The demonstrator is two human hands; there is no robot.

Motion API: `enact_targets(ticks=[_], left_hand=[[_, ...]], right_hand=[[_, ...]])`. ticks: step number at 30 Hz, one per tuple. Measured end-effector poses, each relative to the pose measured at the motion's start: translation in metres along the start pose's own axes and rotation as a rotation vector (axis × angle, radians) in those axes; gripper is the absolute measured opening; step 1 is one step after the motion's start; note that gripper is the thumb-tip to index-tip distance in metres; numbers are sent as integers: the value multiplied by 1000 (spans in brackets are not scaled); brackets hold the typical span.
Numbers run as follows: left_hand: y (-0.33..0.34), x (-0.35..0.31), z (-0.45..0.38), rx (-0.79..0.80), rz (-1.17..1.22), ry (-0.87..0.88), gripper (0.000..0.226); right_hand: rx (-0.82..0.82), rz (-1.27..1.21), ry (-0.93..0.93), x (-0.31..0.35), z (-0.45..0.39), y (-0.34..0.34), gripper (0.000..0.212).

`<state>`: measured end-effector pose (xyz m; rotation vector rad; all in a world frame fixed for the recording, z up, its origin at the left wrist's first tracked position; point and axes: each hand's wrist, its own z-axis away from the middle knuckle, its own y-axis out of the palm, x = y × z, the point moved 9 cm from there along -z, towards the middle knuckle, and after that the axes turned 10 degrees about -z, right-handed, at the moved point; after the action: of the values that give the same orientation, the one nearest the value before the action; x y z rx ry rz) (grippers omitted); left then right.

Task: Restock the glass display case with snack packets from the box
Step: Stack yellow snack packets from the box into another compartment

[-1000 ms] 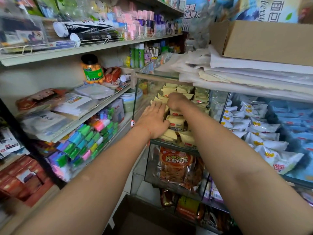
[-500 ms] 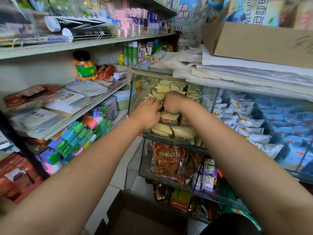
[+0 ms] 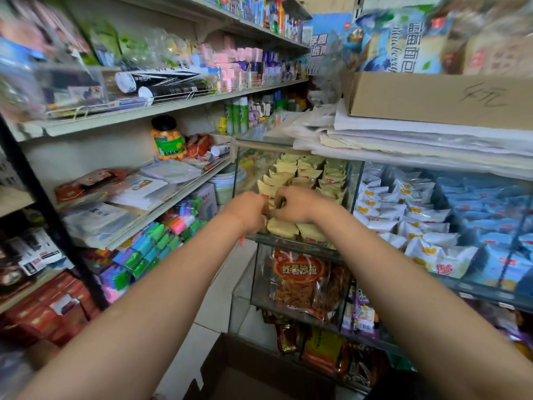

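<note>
Head view: two hands, left [image 3: 250,210] and right [image 3: 294,204], each grip clamped on yellow snack packets [image 3: 284,228].

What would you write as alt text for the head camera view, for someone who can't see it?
Two bare arms reach into a glass display case, the left hand and right hand close together with fingers curled among rows of yellow snack packets on its upper shelf. White packets fill the next compartment; an open cardboard box sits below.
</note>
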<state>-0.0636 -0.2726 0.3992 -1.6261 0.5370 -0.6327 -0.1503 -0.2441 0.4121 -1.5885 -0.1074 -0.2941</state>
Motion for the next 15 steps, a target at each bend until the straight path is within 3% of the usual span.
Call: enact_targets(ticks=[3,15], left_hand=[[2,-3,-4,-19,-14,-3,35],[6,-5,-15,-119,-26,-10,38]], right_hand=[[127,153,-7,0,10,14,56],[155,249,32,-9,7,11,53]])
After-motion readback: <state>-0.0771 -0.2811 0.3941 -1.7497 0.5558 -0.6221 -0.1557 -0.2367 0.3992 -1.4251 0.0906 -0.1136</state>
